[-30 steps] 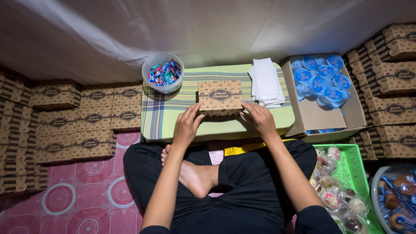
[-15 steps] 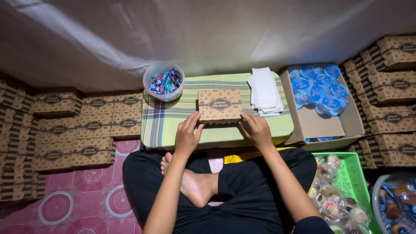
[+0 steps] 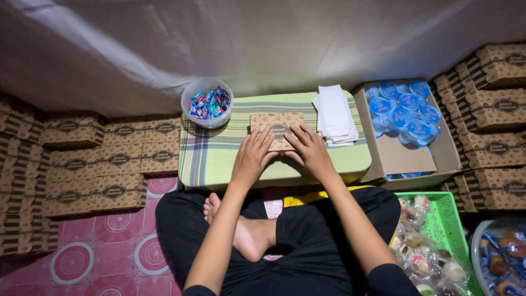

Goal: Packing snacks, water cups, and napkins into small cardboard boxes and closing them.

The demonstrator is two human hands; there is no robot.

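Both hands have slid up onto the brown patterned box (image 3: 276, 129): the left hand (image 3: 253, 154) and right hand (image 3: 308, 151) lie flat, fingers spread, pressing its near half on the striped counter (image 3: 211, 159). Beyond sit a candy tub (image 3: 207, 102) and white napkins (image 3: 335, 114).

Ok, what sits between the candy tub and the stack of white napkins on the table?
In the head view, the brown patterned box lies between the candy tub and the white napkins, with both hands, left hand and right hand, resting on it.

Black short sleeves, black trousers, bare forearms, bare foot (image 3: 249, 233).
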